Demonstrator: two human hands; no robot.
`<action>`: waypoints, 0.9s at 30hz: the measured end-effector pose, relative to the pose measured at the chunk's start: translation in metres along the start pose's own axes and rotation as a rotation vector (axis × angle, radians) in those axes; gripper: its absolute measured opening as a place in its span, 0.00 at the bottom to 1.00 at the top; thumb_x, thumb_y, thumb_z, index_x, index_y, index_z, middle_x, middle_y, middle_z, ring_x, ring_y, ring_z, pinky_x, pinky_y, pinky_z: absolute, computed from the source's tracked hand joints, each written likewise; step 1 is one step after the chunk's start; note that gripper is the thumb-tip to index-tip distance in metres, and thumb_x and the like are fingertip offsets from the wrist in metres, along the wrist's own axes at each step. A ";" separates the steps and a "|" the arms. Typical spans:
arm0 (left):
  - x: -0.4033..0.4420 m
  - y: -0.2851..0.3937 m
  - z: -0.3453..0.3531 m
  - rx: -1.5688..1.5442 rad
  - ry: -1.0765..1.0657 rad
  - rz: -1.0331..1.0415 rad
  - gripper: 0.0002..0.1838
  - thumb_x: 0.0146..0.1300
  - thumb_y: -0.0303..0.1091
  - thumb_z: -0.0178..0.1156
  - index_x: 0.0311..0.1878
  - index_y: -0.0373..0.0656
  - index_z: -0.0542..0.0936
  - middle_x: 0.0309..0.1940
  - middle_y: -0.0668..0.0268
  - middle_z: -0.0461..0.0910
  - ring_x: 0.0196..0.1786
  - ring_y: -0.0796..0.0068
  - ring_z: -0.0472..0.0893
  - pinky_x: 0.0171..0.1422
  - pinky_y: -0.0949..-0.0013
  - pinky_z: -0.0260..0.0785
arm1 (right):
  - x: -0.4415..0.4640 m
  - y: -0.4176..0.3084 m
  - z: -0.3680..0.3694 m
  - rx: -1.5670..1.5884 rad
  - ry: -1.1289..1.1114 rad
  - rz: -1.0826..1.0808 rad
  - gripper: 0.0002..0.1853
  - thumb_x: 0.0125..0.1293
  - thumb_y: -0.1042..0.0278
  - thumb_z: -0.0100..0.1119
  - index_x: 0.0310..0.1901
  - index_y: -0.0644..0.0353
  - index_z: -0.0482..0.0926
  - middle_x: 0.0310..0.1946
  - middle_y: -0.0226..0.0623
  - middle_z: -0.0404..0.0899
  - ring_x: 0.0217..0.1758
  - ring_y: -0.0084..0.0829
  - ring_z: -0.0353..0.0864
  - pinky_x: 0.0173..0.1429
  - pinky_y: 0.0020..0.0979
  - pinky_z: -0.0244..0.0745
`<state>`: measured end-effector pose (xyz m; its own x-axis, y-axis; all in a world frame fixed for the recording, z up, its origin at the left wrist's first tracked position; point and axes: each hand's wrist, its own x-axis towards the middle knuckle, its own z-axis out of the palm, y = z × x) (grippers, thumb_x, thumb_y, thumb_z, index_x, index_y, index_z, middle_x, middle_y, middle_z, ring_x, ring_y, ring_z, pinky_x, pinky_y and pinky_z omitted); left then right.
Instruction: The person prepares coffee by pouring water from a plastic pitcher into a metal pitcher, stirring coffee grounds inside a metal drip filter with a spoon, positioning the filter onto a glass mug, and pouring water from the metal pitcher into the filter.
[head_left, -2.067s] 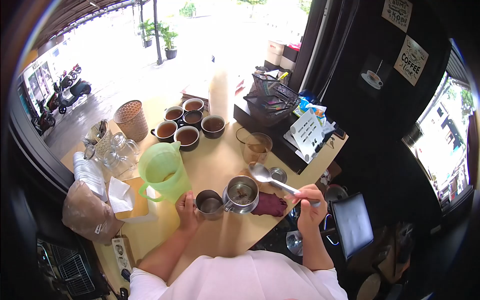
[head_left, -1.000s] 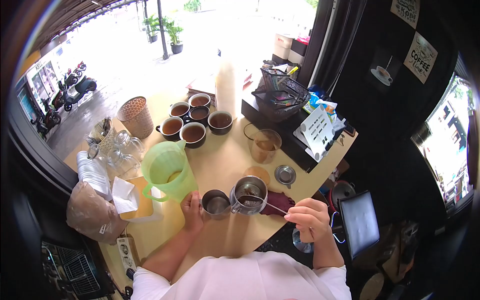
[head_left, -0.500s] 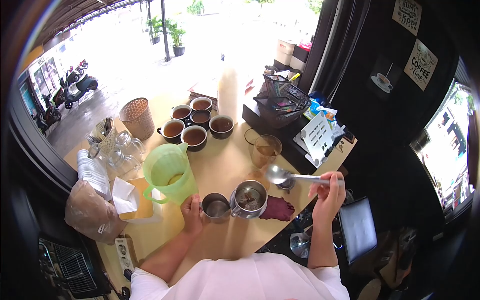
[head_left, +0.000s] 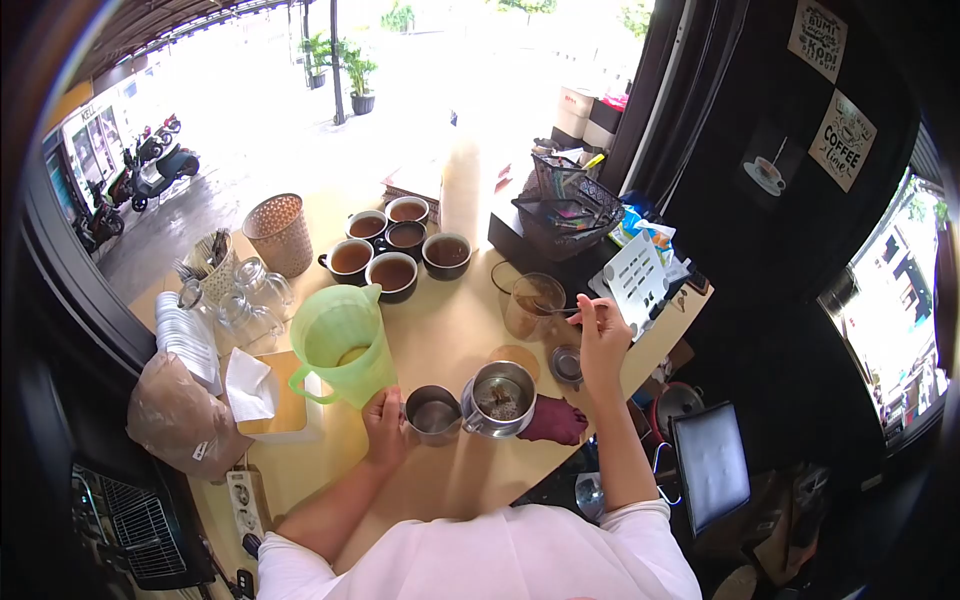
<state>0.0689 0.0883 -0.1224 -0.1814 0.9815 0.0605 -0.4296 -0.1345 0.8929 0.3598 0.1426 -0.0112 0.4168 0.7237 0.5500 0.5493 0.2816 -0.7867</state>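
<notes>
My left hand (head_left: 383, 428) is closed on the handle of a small metal cup (head_left: 434, 415), which stands on the table. Right beside that cup is a metal pot (head_left: 470, 410) with liquid and dark bits inside. In my right hand (head_left: 602, 345) is a metal spoon (head_left: 562, 310), pinched by its handle. The spoon's head reaches into the mouth of a clear brownish tumbler (head_left: 522, 322), partly hidden by its wall. A folded maroon cloth (head_left: 556, 421) lies against the pot. Just left of my left hand stands a green pitcher (head_left: 368, 375).
Several dark cups of brown drink (head_left: 393, 277) stand together farther back. Glass mugs (head_left: 240, 315), a woven basket (head_left: 277, 236) and a tissue box (head_left: 285, 400) line the left side. A small round lid (head_left: 566, 366) sits near the right edge, below a black wire organizer (head_left: 565, 205).
My right hand has moved forward and left, bringing the spoon from above the table beside the pot into the tumbler's mouth. My left hand stays on the metal cup.
</notes>
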 end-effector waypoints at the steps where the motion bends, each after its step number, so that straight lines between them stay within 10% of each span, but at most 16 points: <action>1: 0.000 -0.001 -0.001 -0.017 -0.014 -0.001 0.18 0.70 0.31 0.50 0.20 0.49 0.64 0.17 0.79 0.60 0.21 0.90 0.58 0.26 0.79 0.50 | 0.001 0.004 0.003 -0.020 0.002 -0.024 0.14 0.68 0.60 0.60 0.30 0.62 0.78 0.18 0.29 0.79 0.18 0.13 0.67 0.25 0.20 0.59; 16: -0.001 0.001 -0.001 0.059 -0.013 0.035 0.17 0.70 0.31 0.50 0.21 0.48 0.66 0.17 0.80 0.60 0.21 0.91 0.57 0.25 0.78 0.49 | 0.003 0.021 0.014 -0.180 0.002 -0.158 0.15 0.67 0.59 0.59 0.28 0.61 0.77 0.20 0.33 0.77 0.22 0.31 0.76 0.29 0.32 0.69; 27: -0.002 0.003 0.000 0.044 -0.031 0.059 0.17 0.69 0.29 0.48 0.21 0.48 0.63 0.18 0.78 0.60 0.21 0.90 0.57 0.25 0.78 0.50 | -0.015 0.005 -0.004 0.023 -0.016 -0.288 0.05 0.65 0.70 0.61 0.35 0.63 0.79 0.26 0.35 0.79 0.27 0.26 0.79 0.30 0.25 0.71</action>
<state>0.0678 0.0862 -0.1196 -0.1774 0.9759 0.1269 -0.3793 -0.1868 0.9062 0.3592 0.1309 -0.0222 0.2339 0.6217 0.7475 0.6271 0.4911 -0.6047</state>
